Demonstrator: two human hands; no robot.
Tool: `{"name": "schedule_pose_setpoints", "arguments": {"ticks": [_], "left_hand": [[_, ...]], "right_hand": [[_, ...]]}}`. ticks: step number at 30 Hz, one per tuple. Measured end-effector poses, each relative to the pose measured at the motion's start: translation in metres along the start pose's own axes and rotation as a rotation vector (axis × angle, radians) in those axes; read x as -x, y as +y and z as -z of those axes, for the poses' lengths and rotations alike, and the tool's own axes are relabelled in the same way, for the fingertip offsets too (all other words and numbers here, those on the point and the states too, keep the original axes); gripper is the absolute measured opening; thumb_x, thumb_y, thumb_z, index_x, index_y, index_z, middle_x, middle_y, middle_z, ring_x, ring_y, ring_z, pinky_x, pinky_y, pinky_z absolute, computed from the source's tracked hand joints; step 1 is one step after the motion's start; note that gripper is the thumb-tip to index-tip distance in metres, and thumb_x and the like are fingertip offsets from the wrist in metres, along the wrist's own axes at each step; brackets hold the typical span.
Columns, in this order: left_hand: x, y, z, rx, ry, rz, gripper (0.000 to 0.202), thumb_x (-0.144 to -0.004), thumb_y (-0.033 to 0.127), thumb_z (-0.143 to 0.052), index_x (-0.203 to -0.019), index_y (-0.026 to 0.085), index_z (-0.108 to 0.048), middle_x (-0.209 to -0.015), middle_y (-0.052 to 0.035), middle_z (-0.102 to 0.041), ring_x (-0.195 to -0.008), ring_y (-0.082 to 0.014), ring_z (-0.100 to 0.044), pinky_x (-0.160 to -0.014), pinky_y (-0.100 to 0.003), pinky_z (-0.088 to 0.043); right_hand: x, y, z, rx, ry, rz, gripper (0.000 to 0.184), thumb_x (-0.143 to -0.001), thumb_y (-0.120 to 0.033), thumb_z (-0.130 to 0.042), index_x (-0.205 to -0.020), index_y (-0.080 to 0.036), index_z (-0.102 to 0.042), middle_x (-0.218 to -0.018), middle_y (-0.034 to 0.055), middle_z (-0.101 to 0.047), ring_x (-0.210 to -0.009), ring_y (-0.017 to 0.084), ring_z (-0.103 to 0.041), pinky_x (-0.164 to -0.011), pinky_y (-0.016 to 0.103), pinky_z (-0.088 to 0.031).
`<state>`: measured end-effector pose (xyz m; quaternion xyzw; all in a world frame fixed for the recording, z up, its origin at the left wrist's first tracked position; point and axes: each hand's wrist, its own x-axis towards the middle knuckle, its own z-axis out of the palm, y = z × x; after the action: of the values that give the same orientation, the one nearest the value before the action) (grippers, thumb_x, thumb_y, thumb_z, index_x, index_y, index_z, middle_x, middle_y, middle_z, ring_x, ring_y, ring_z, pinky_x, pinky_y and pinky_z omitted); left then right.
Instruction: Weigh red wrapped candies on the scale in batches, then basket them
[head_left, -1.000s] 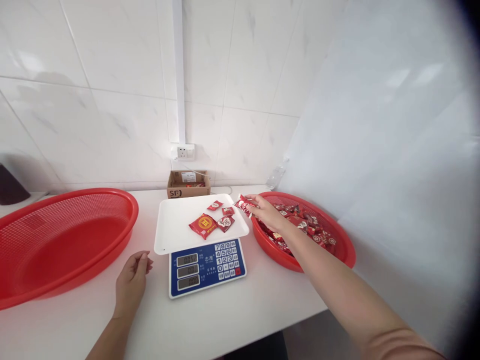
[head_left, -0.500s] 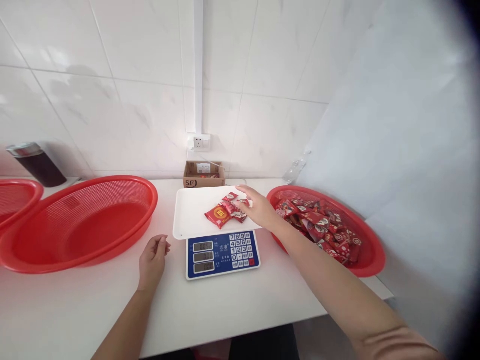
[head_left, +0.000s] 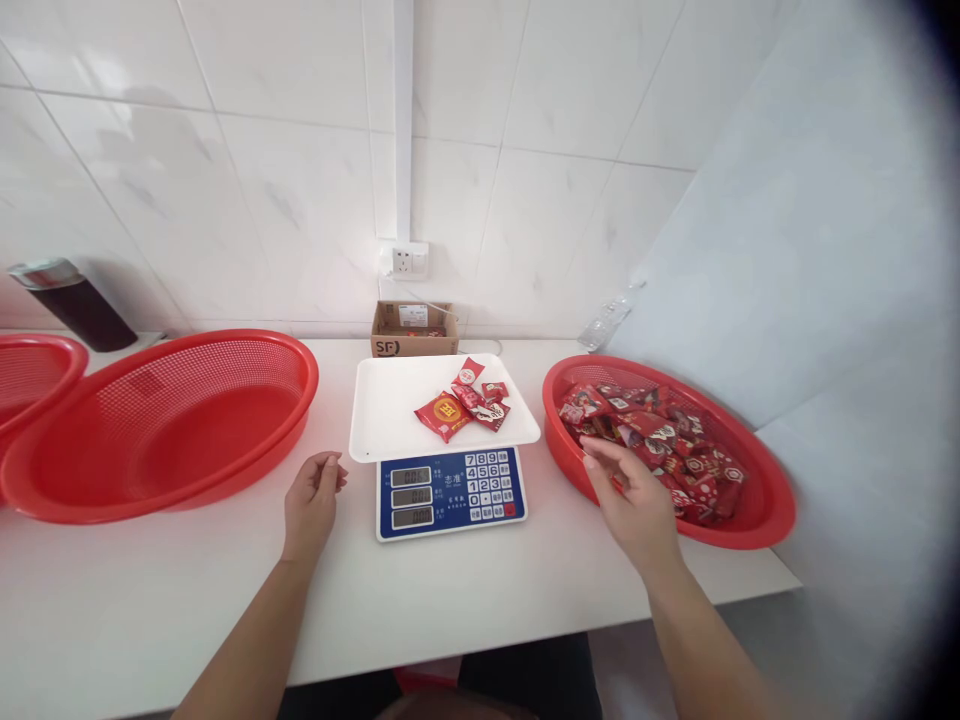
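Note:
Several red snack packets (head_left: 444, 414) lie in a loose cluster on the white pan (head_left: 390, 405) of a digital scale with a blue keypad panel (head_left: 452, 492). Left of that panel my left hand (head_left: 313, 505) rests by the tabletop with its fingers curled in and nothing visible in them. My right hand (head_left: 634, 505) is over the near left rim of a red oval basket (head_left: 772, 525) heaped with red packets (head_left: 652, 432). Its thumb and fingers are apart, holding nothing I can see.
To the left stands a large red basket (head_left: 292, 440), overlapping another red basket (head_left: 45, 350). Behind them a dark bottle (head_left: 82, 310) leans at the wall. A small cardboard box (head_left: 414, 345) sits behind the scale, and a clear plastic bottle (head_left: 606, 322) lies at the back right.
My right hand has left the packets on the scale pan and moved right and nearer, to the filled basket. My left hand stays beside the scale. The view has tilted slightly.

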<state>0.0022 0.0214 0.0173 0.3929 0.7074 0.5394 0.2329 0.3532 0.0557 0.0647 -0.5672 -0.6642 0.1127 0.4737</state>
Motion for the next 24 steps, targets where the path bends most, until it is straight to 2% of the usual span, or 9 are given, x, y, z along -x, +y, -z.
{"name": "schedule_pose_setpoints", "arguments": {"ticks": [2, 5, 7, 9, 12, 14, 16, 20, 24], "left_hand": [[0.0, 0.0, 0.0, -0.015, -0.003, 0.003, 0.031, -0.08, 0.046, -0.043, -0.09, 0.02, -0.057, -0.074, -0.0012, -0.059, -0.068, -0.0143, -0.056, -0.066, -0.028, -0.048], [0.001, -0.002, -0.001, -0.022, 0.037, -0.029, 0.03, -0.081, 0.044, -0.043, -0.091, 0.02, -0.057, -0.076, -0.0012, -0.059, -0.068, -0.0134, -0.056, -0.067, -0.027, -0.048], [0.003, -0.003, -0.001, -0.013, 0.12, -0.087, 0.03, -0.081, 0.044, -0.042, -0.093, 0.02, -0.056, -0.077, -0.0011, -0.06, -0.07, -0.013, -0.057, -0.069, -0.028, -0.049], [0.006, -0.002, -0.001, -0.005, 0.185, -0.176, 0.03, -0.082, 0.043, -0.043, -0.095, 0.02, -0.056, -0.08, -0.0019, -0.061, -0.074, -0.0134, -0.058, -0.072, -0.029, -0.05], [0.009, 0.006, -0.003, -0.039, 0.191, -0.335, 0.029, -0.081, 0.041, -0.046, -0.097, 0.019, -0.056, -0.086, -0.004, -0.063, -0.081, -0.0149, -0.06, -0.076, -0.031, -0.05], [0.012, 0.014, -0.005, -0.078, 0.185, -0.422, 0.028, -0.081, 0.039, -0.048, -0.096, 0.019, -0.057, -0.088, -0.005, -0.064, -0.083, -0.0152, -0.06, -0.077, -0.031, -0.049], [0.013, 0.023, -0.009, -0.095, 0.19, -0.467, 0.027, -0.081, 0.038, -0.048, -0.096, 0.018, -0.057, -0.088, -0.0055, -0.064, -0.083, -0.0152, -0.06, -0.077, -0.031, -0.049], [0.017, 0.032, -0.016, -0.056, 0.198, -0.439, 0.027, -0.082, 0.039, -0.047, -0.096, 0.018, -0.056, -0.087, -0.0052, -0.064, -0.082, -0.015, -0.06, -0.077, -0.031, -0.049], [0.025, 0.03, -0.015, -0.101, 0.171, -0.426, 0.027, -0.081, 0.04, -0.046, -0.094, 0.019, -0.057, -0.088, -0.0047, -0.064, -0.083, -0.0153, -0.06, -0.077, -0.03, -0.049]], "right_hand": [[0.014, 0.005, -0.006, 0.0, -0.019, 0.045, 0.025, -0.083, -0.035, -0.05, -0.099, -0.021, -0.062, -0.101, 0.0074, -0.066, -0.092, 0.019, -0.061, -0.084, 0.035, -0.049], [0.032, 0.02, -0.026, -0.017, -0.163, 0.046, 0.024, -0.082, -0.035, -0.048, -0.095, -0.021, -0.063, -0.095, 0.0074, -0.067, -0.083, 0.019, -0.063, -0.077, 0.032, -0.051], [0.041, 0.033, -0.041, -0.053, -0.223, -0.045, 0.027, -0.081, -0.036, -0.047, -0.095, -0.019, -0.063, -0.093, 0.0084, -0.068, -0.081, 0.019, -0.063, -0.072, 0.031, -0.052], [0.046, 0.047, -0.053, -0.093, -0.228, -0.163, 0.031, -0.08, -0.039, -0.047, -0.095, -0.017, -0.063, -0.094, 0.0095, -0.068, -0.08, 0.019, -0.063, -0.07, 0.031, -0.052], [0.048, 0.057, -0.061, -0.131, -0.22, -0.263, 0.035, -0.078, -0.042, -0.049, -0.097, -0.016, -0.063, -0.093, 0.0094, -0.069, -0.076, 0.019, -0.063, -0.071, 0.032, -0.051], [0.044, 0.052, -0.059, -0.139, -0.216, -0.256, 0.034, -0.079, -0.042, -0.049, -0.096, -0.016, -0.063, -0.091, 0.009, -0.068, -0.075, 0.019, -0.063, -0.069, 0.031, -0.051], [0.036, 0.039, -0.056, -0.135, -0.194, -0.182, 0.032, -0.081, -0.04, -0.047, -0.095, -0.016, -0.063, -0.091, 0.0085, -0.068, -0.076, 0.018, -0.062, -0.068, 0.029, -0.05], [0.006, 0.002, -0.056, -0.084, -0.142, 0.057, 0.026, -0.085, -0.035, -0.045, -0.096, -0.019, -0.062, -0.089, 0.0066, -0.065, -0.079, 0.017, -0.059, -0.068, 0.027, -0.048], [-0.029, -0.019, -0.064, 0.029, -0.127, 0.221, 0.022, -0.085, -0.03, -0.048, -0.096, -0.019, -0.063, -0.095, 0.0073, -0.064, -0.091, 0.018, -0.057, -0.081, 0.031, -0.045]]}}
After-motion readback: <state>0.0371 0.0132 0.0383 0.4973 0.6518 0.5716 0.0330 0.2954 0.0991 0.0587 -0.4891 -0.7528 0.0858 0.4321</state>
